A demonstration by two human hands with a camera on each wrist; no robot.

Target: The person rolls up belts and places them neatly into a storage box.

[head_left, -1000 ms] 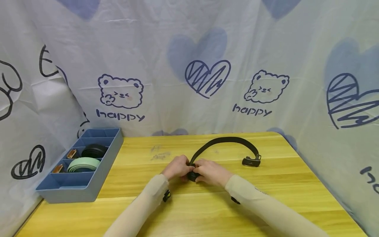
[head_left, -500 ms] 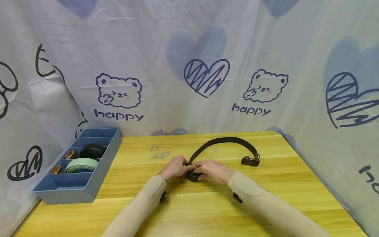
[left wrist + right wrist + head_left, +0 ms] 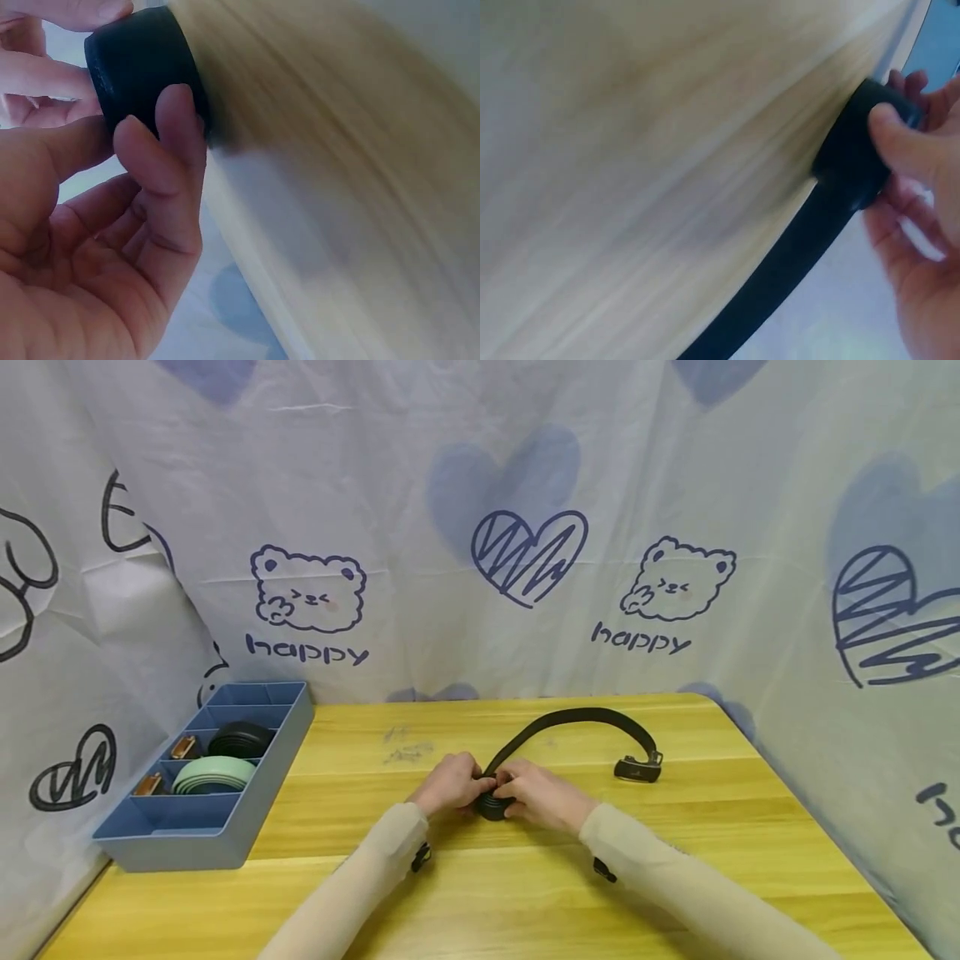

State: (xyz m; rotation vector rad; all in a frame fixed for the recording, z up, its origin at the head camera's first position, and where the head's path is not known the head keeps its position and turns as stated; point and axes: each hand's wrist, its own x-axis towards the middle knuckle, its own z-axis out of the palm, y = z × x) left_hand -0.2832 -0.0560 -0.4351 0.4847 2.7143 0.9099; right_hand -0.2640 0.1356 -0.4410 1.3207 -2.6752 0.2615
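A black belt (image 3: 585, 716) lies on the table, its near end wound into a coil (image 3: 492, 807) that stands on edge. From the coil the loose strap arches back and to the right, ending at a dark buckle (image 3: 637, 769). My left hand (image 3: 447, 785) grips the coil from the left, with fingertips on its outer face (image 3: 146, 64) in the left wrist view. My right hand (image 3: 546, 797) holds the other side. In the right wrist view, its thumb presses the rolled belt (image 3: 847, 142), where the strap runs off. Fingers partly hide the coil.
A blue divided box (image 3: 273, 810) stands at the left of the wooden table (image 3: 465, 902). Its compartments hold a rolled black belt (image 3: 240, 739) and a rolled light green belt (image 3: 215, 774), each with a gold-coloured buckle. A patterned white curtain (image 3: 420, 635) hangs behind.
Both hands stay at the coil, with small shifts of the right hand's fingers on it. The strap and buckle keep nearly the same place; the head view sways slightly.
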